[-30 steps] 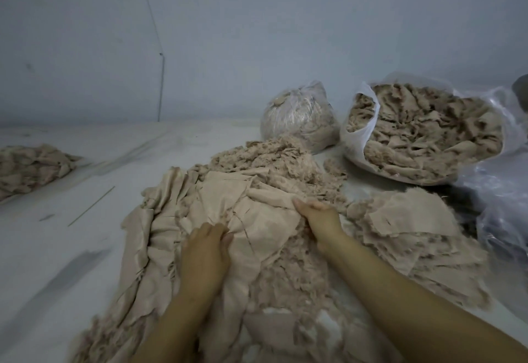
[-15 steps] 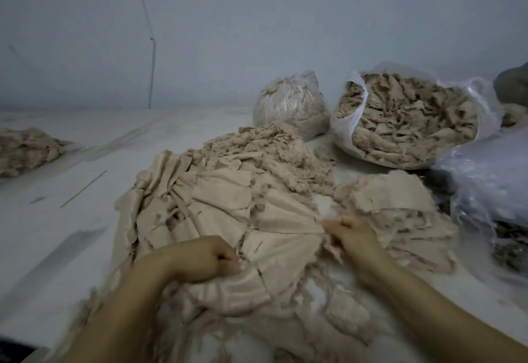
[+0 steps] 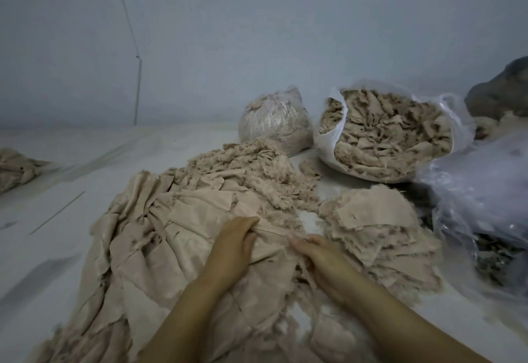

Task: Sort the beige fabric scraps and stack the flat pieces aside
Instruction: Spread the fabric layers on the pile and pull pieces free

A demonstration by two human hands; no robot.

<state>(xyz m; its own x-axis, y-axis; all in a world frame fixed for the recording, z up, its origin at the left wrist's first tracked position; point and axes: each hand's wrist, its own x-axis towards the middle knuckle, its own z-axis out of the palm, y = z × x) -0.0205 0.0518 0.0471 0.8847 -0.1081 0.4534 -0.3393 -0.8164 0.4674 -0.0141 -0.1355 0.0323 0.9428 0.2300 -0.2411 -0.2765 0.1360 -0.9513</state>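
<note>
A wide spread of flat beige fabric pieces (image 3: 148,242) covers the white table in front of me. My left hand (image 3: 233,248) lies on this spread with its fingers extended, fingertips curving over a fold. My right hand (image 3: 320,259) rests just to its right, fingers stretched leftward on the frayed edge of the fabric. Behind the spread is a mound of shredded, frayed scraps (image 3: 251,168). To the right sits a stack of flat beige pieces (image 3: 377,228).
An open white plastic bag (image 3: 328,139) full of scraps stands at the back right, a tied clear bag of scraps (image 3: 274,122) beside it. Crumpled clear plastic (image 3: 480,191) lies at the right edge. Another beige pile (image 3: 17,168) sits far left. A thin stick (image 3: 57,212) lies on the table.
My left hand has uncurled from a fist on the fabric and moved up and right. My right hand has come leftward, so both hands now lie close together.
</note>
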